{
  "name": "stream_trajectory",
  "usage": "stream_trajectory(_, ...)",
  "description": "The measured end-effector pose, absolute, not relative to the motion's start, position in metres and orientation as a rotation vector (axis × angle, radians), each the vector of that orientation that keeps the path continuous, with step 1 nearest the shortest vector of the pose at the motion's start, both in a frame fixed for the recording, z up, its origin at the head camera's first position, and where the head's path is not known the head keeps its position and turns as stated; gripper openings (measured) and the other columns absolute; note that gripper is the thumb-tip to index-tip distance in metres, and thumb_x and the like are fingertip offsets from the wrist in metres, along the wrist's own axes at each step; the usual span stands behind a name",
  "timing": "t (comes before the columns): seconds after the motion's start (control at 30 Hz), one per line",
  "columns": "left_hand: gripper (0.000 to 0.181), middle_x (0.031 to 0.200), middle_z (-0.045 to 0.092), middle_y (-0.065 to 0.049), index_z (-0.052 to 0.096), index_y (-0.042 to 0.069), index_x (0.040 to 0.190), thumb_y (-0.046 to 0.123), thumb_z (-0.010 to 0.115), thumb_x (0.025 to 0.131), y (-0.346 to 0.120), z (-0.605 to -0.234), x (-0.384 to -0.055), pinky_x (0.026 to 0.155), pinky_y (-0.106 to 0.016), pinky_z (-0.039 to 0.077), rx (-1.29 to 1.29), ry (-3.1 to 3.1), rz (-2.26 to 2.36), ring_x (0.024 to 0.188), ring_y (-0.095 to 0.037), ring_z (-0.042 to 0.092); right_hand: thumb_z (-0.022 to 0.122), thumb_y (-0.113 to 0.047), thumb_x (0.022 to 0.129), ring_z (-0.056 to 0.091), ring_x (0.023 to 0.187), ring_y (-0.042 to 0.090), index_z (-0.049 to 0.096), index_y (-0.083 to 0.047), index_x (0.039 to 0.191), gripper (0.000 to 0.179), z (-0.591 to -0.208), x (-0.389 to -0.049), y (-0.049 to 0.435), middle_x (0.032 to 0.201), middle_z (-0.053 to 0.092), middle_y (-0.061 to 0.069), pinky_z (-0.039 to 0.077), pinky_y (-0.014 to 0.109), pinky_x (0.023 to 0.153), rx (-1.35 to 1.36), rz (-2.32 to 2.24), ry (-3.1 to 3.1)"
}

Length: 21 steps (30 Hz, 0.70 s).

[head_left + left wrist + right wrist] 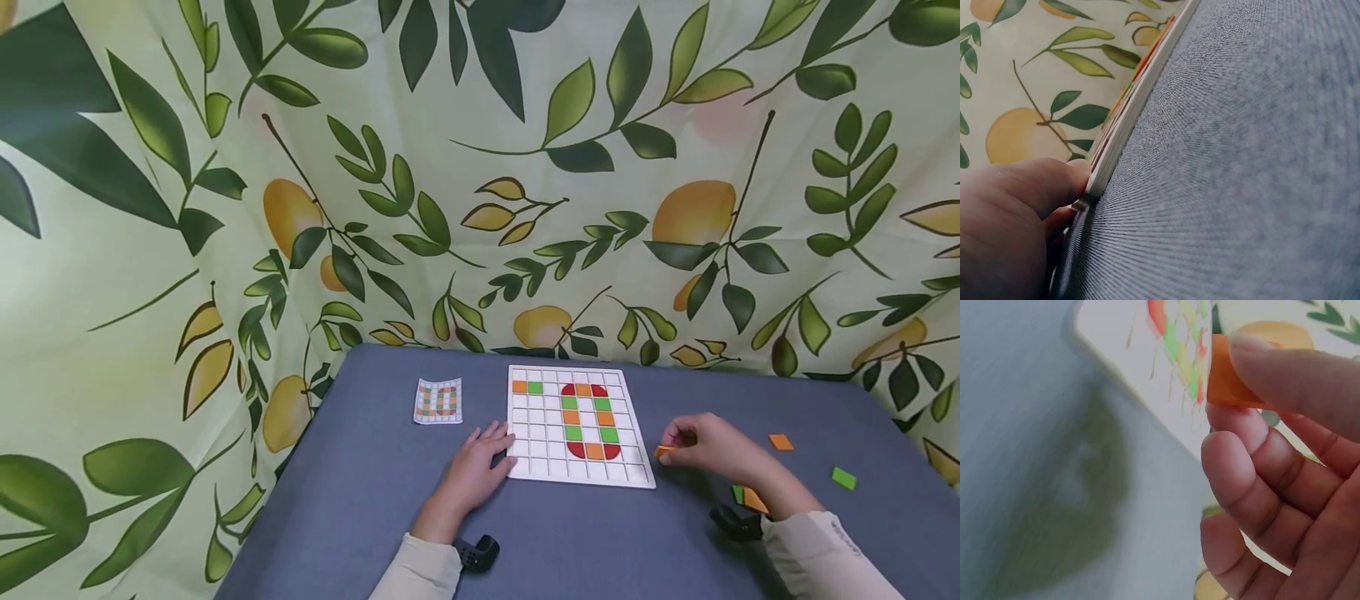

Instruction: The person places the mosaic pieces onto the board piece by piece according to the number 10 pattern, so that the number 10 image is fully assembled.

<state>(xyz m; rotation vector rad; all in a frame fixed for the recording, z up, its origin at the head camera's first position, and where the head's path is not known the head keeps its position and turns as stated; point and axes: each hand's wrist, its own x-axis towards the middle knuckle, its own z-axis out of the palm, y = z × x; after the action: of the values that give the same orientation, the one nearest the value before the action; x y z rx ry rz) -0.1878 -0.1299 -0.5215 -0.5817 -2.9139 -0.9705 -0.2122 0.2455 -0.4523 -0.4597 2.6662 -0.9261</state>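
My right hand [701, 446] pinches an orange square tile [1229, 375] between thumb and fingers, just off the right edge of the white grid board [536, 454]. In the right wrist view the board's corner lies beyond the tile. Colored pieces on the board form a ring of orange and green squares with red rounded corners. An orange tile [520, 387] and a green tile [535, 387] sit in its top left cells. My left hand [476, 467] rests at the board's left edge, fingers spread; its thumb [1066, 181] touches the board's side in the left wrist view.
A small printed pattern card [438, 402] lies left of the board. Right of my right hand are a loose orange tile [781, 442] and a green tile [843, 478]. More green and orange tiles [754, 501] lie partly behind the right wrist. A leaf-patterned cloth hangs behind the table.
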Motion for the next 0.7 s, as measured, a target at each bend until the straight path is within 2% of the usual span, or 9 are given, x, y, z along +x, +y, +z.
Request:
stream_trajectory(0.13,0.040,0.146,0.053,-0.009,0.063,0.007,0.133,0.024,0.061,0.097,-0.130,-0.521,-0.187,0.120,-0.046,0.027,-0.592,-2.909,-0.951,0.142,-0.026,0.042,0.079,-0.018,0.083,0.056,0.075,0.014,0.073,-0.012,0.090,0.011,-0.449,-0.225,0.217,0.082,0.068,-0.003,0.047,0.025,0.062,-0.456,-0.964,2.690)
stream_trajectory(0.3,0.040,0.147,0.052,-0.009,0.062,0.006,0.134,0.024,0.061,0.098,-0.130,-0.520,-0.186,0.120,-0.045,0.027,-0.593,-2.915,-0.964,0.142,-0.026,0.041,0.077,-0.014,0.084,0.059,0.075,0.015,0.073,-0.010,0.091,0.010,-0.455,-0.252,0.170,0.080,0.069,-0.002,0.051,0.028,0.066,-0.425,-1.041,2.723)
stream_trajectory(0.53,0.039,0.150,0.048,-0.007,0.062,0.006,0.133,0.023,0.061,0.098,-0.131,-0.519,-0.186,0.120,-0.045,0.027,-0.596,-2.912,-0.980,0.141,-0.025,0.042,0.078,-0.013,0.083,0.056,0.072,0.015,0.071,-0.013,0.084,0.007,-0.466,-0.291,0.114,0.077,0.067,-0.002,0.047,0.029,0.065,-0.420,-0.999,2.784)
stream_trajectory(0.7,0.039,0.149,0.049,-0.007,0.062,0.006,0.133,0.022,0.060,0.098,-0.132,-0.518,-0.187,0.120,-0.047,0.027,-0.603,-2.899,-1.005,0.141,-0.025,0.043,0.079,-0.014,0.083,0.057,0.072,0.016,0.073,-0.014,0.083,0.005,-0.470,-0.304,0.091,0.079,0.069,-0.002,0.048,0.031,0.069,-0.390,-1.002,2.802)
